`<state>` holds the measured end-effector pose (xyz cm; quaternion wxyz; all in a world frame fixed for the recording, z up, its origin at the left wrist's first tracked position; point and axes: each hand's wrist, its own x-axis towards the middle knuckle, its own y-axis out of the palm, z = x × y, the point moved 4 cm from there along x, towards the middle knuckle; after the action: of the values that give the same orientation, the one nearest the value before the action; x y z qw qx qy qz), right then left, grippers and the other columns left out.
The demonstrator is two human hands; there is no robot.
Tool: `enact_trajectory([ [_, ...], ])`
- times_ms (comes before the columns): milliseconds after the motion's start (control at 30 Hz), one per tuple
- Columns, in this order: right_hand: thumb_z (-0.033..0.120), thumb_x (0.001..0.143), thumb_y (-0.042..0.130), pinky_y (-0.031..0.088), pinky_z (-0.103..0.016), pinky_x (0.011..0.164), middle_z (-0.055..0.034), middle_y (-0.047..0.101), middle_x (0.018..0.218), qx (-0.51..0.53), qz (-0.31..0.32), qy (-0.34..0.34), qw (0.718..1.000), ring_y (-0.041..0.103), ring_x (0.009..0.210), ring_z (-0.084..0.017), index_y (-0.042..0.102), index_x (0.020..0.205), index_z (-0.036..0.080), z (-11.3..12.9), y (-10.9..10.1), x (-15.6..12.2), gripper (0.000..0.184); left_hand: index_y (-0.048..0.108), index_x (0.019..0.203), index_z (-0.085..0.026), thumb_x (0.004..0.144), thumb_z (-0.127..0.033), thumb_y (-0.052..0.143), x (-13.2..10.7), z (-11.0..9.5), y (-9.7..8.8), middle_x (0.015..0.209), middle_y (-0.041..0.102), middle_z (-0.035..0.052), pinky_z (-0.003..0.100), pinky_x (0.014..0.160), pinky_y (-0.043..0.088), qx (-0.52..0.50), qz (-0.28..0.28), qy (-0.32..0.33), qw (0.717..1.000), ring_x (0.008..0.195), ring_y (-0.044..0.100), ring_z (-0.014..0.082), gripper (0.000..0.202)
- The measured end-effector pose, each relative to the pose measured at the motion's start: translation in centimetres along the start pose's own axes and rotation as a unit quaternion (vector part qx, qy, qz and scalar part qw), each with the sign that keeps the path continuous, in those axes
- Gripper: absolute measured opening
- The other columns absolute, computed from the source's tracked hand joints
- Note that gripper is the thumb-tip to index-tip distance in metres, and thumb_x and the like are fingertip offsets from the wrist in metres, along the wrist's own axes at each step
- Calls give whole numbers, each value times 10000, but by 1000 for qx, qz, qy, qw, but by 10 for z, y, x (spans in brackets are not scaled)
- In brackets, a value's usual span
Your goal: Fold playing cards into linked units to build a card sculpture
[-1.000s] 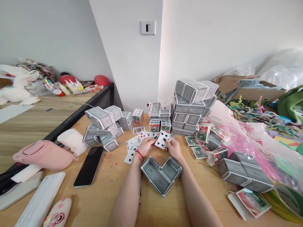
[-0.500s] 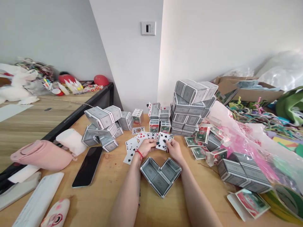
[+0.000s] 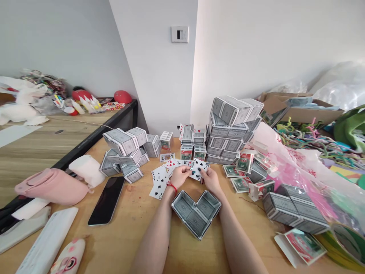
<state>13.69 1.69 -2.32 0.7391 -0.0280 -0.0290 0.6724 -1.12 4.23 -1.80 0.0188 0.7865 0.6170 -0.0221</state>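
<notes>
Both my hands meet just beyond a heart-shaped box (image 3: 196, 212) made of playing cards, which rests on the wooden table between my forearms. My left hand (image 3: 180, 176), with a red string on its wrist, and my right hand (image 3: 210, 178) pinch the same face-up spade card (image 3: 200, 166) between their fingertips. Loose face-up cards (image 3: 160, 179) lie spread on the table to the left of my hands.
Stacks of card-built boxes stand at the left (image 3: 122, 148) and at the back right (image 3: 232, 127). A black phone (image 3: 107, 199), a pink pouch (image 3: 53, 186) and white cases lie to the left. Card packs, a pink plastic bag (image 3: 285, 167) and craft clutter fill the right.
The hands have stayed at the same spot holding the card, with small finger shifts. The view has drifted slightly.
</notes>
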Motion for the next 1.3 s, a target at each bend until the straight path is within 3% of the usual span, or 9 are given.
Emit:
enact_trajectory([
  [200,567,702,514,325,-233,375,51,492,403,4,15,1,1000,447,338,-120,448,688,201,4,-1,-1,372,670,913,-141,691,-348,608,-4,2,-2,771,685,45,252,652,469,116,-37,74,990,698,607,152,310],
  [400,546,706,517,339,-231,391,42,509,406,-10,40,-5,999,459,357,-121,449,674,201,5,1,-1,353,665,956,-144,715,-366,581,-4,-3,-3,844,692,69,262,653,488,139,-73,97,983,731,617,168,338],
  [633,525,711,519,350,-231,402,31,529,404,-51,70,1,996,463,363,-122,465,638,195,-2,3,-1,342,661,968,-121,714,-406,572,-5,-13,-3,644,660,42,233,517,445,112,-106,89,984,535,555,130,392],
  [733,490,728,513,351,-227,400,30,533,406,-62,77,-2,995,470,364,-123,489,654,190,-4,3,-1,311,663,958,-121,716,-404,567,-6,-14,-3,599,637,24,238,526,432,119,-113,82,983,514,535,125,385],
  [1033,433,724,528,363,-219,400,36,535,419,-81,74,-2,994,485,370,-123,541,686,178,-4,4,-1,257,672,806,-142,762,-381,501,-4,-10,-2,615,623,27,233,535,389,178,-85,78,977,564,532,137,298],
  [1200,391,741,511,368,-217,415,33,538,426,-108,71,-8,992,496,384,-124,525,669,182,-5,3,0,222,664,862,-148,768,-334,493,-3,-12,-2,798,667,65,268,668,409,201,-90,81,972,714,575,174,270],
  [1300,387,743,507,370,-215,422,34,540,429,-114,71,-9,991,495,389,-122,527,661,180,-7,4,0,223,664,849,-146,775,-338,482,-3,-12,-1,753,661,66,277,662,405,212,-87,78,970,685,568,179,274],
])
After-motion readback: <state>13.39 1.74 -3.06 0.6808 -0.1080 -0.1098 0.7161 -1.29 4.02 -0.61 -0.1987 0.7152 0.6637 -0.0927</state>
